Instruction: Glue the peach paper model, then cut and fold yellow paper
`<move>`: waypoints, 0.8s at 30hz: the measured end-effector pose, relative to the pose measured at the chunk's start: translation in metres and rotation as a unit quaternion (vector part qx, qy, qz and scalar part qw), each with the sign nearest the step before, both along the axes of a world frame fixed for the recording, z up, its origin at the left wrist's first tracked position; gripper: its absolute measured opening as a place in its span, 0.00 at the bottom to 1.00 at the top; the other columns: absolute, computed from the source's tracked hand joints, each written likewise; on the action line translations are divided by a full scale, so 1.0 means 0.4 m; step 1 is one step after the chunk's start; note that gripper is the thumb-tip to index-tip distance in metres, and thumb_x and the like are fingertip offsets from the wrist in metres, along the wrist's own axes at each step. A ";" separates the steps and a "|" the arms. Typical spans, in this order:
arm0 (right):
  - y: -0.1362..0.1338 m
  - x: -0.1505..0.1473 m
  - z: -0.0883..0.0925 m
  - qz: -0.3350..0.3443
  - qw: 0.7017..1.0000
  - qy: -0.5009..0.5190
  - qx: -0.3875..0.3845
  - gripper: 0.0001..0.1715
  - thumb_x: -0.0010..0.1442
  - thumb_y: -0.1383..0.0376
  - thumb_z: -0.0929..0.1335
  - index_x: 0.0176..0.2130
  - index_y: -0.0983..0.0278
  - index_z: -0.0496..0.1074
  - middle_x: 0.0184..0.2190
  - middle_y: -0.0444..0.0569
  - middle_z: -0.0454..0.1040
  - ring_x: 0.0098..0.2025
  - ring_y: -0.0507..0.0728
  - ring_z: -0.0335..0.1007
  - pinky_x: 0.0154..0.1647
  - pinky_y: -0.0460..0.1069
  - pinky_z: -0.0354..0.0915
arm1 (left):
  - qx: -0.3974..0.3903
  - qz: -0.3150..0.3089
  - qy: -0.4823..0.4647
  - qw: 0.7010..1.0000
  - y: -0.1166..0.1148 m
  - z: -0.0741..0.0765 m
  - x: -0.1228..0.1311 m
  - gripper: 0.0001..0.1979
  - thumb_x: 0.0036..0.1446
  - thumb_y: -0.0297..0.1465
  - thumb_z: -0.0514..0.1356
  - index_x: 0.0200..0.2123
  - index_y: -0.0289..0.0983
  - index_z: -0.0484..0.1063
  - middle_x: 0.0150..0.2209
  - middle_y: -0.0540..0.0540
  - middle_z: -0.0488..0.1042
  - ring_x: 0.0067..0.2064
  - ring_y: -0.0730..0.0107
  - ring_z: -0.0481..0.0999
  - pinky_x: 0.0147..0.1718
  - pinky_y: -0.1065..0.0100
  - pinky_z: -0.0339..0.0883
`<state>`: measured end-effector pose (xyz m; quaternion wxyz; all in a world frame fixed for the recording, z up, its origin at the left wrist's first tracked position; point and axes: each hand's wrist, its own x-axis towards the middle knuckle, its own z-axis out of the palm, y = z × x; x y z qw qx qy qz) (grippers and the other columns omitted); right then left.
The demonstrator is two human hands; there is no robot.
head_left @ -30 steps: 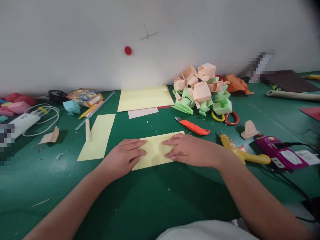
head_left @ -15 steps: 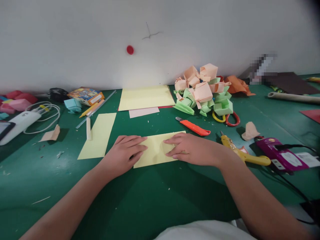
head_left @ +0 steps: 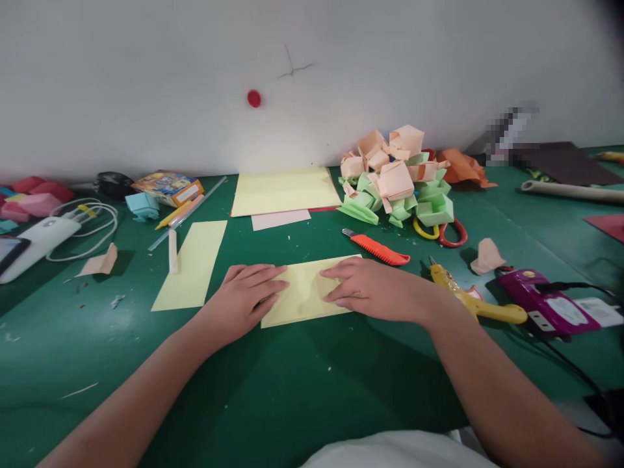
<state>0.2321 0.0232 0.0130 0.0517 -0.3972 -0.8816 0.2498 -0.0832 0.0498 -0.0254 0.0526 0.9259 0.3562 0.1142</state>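
Observation:
A pale yellow sheet of paper (head_left: 305,292) lies on the green table in front of me, slightly tilted, with an edge doubled along its front side. My left hand (head_left: 248,292) rests on its left part, fingers stretched out and pointing right. On the right part lies my right hand (head_left: 363,286), its fingers spread flat and pointing left. Both palms hide the ends of the sheet. Just behind the right hand is an orange utility knife (head_left: 377,248) with its blade end toward the left. Another yellow strip of paper (head_left: 195,276) lies left of my left hand.
Folded paper pieces (head_left: 397,179) are heaped at the back right above scissors (head_left: 453,233). A yellow glue gun (head_left: 475,300) and a purple power adapter (head_left: 550,302) with cords sit right. Yellow sheets (head_left: 285,192) lean at the wall. A white power strip (head_left: 43,247) is left.
Both hands stay on the yellow paper in nearly the same place. The fingers of my left hand have drawn slightly closer together.

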 end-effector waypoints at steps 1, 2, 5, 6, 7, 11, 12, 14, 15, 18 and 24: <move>-0.002 0.000 0.001 0.001 1.000 0.000 0.001 0.18 0.70 0.61 0.64 0.52 0.53 0.81 0.66 0.47 0.68 0.66 0.66 0.63 0.66 0.61 0.60 | 0.004 -0.002 0.001 1.000 0.001 -0.001 -0.001 0.17 0.72 0.37 0.50 0.54 0.49 0.77 0.64 0.50 0.72 0.63 0.56 0.71 0.57 0.52 0.59; -0.003 -0.001 0.001 0.003 1.000 -0.002 0.001 0.18 0.71 0.61 0.64 0.52 0.53 0.81 0.66 0.48 0.68 0.66 0.66 0.63 0.66 0.61 0.60 | 0.009 -0.005 0.003 1.000 0.001 -0.002 -0.003 0.17 0.72 0.37 0.50 0.54 0.49 0.77 0.64 0.50 0.72 0.63 0.57 0.71 0.57 0.52 0.59; -0.008 -0.002 0.005 0.007 1.000 -0.017 -0.002 0.19 0.71 0.61 0.63 0.53 0.53 0.81 0.67 0.48 0.67 0.67 0.66 0.62 0.65 0.62 0.60 | 0.019 -0.010 0.012 1.000 0.001 -0.002 -0.005 0.17 0.72 0.37 0.50 0.54 0.49 0.77 0.64 0.50 0.71 0.63 0.57 0.70 0.57 0.52 0.58; -0.008 -0.002 0.006 0.007 1.000 -0.020 -0.003 0.19 0.72 0.60 0.63 0.53 0.53 0.81 0.68 0.47 0.66 0.67 0.66 0.61 0.65 0.62 0.60 | 0.020 -0.011 0.013 1.000 0.001 -0.001 -0.005 0.17 0.72 0.37 0.50 0.54 0.49 0.77 0.64 0.49 0.71 0.63 0.57 0.70 0.57 0.52 0.58; -0.009 -0.002 0.007 0.007 1.000 -0.020 -0.004 0.19 0.72 0.60 0.63 0.53 0.52 0.80 0.68 0.46 0.66 0.67 0.66 0.61 0.65 0.62 0.60 | 0.021 -0.011 0.013 1.000 0.000 0.000 -0.005 0.17 0.72 0.37 0.50 0.54 0.48 0.77 0.64 0.49 0.71 0.62 0.57 0.71 0.57 0.52 0.57; -0.007 -0.001 0.008 0.013 1.000 -0.025 -0.010 0.19 0.71 0.60 0.63 0.53 0.52 0.81 0.67 0.46 0.67 0.67 0.66 0.62 0.65 0.61 0.61 | 0.033 -0.018 0.011 0.999 -0.003 0.003 -0.003 0.16 0.72 0.37 0.50 0.52 0.48 0.77 0.63 0.49 0.72 0.61 0.58 0.72 0.57 0.52 0.56; -0.006 0.000 0.008 0.014 0.999 -0.027 -0.010 0.19 0.71 0.61 0.63 0.53 0.53 0.81 0.68 0.46 0.66 0.67 0.66 0.62 0.65 0.61 0.61 | 0.036 -0.018 0.010 0.999 -0.004 0.003 -0.003 0.16 0.72 0.37 0.50 0.52 0.49 0.77 0.63 0.50 0.72 0.61 0.58 0.72 0.57 0.52 0.56; -0.005 0.001 0.007 0.014 0.999 -0.028 -0.008 0.19 0.71 0.61 0.63 0.52 0.53 0.81 0.68 0.46 0.66 0.67 0.66 0.62 0.65 0.61 0.61 | 0.038 -0.019 0.007 0.999 -0.004 0.002 -0.002 0.16 0.72 0.37 0.50 0.52 0.49 0.77 0.63 0.49 0.72 0.61 0.58 0.72 0.56 0.52 0.56; -0.005 0.001 0.007 0.013 1.000 -0.027 -0.007 0.19 0.72 0.61 0.63 0.52 0.54 0.81 0.67 0.46 0.67 0.67 0.65 0.62 0.65 0.61 0.61 | 0.038 -0.019 0.006 0.999 -0.004 0.002 -0.002 0.16 0.72 0.37 0.50 0.52 0.49 0.77 0.63 0.49 0.72 0.61 0.58 0.72 0.56 0.52 0.56; -0.004 0.002 0.006 0.013 1.000 -0.027 -0.010 0.19 0.72 0.61 0.63 0.53 0.55 0.81 0.67 0.46 0.67 0.67 0.65 0.61 0.65 0.61 0.60 | 0.035 -0.017 0.010 0.999 -0.004 0.001 -0.002 0.16 0.72 0.37 0.50 0.52 0.49 0.77 0.63 0.49 0.72 0.61 0.57 0.72 0.57 0.52 0.56; -0.003 0.003 0.006 0.014 1.000 -0.020 -0.016 0.19 0.71 0.60 0.63 0.53 0.55 0.81 0.67 0.47 0.67 0.67 0.66 0.61 0.65 0.62 0.60 | 0.028 -0.012 0.000 1.000 -0.005 0.002 -0.001 0.16 0.72 0.36 0.51 0.52 0.49 0.78 0.63 0.49 0.73 0.61 0.57 0.72 0.58 0.52 0.56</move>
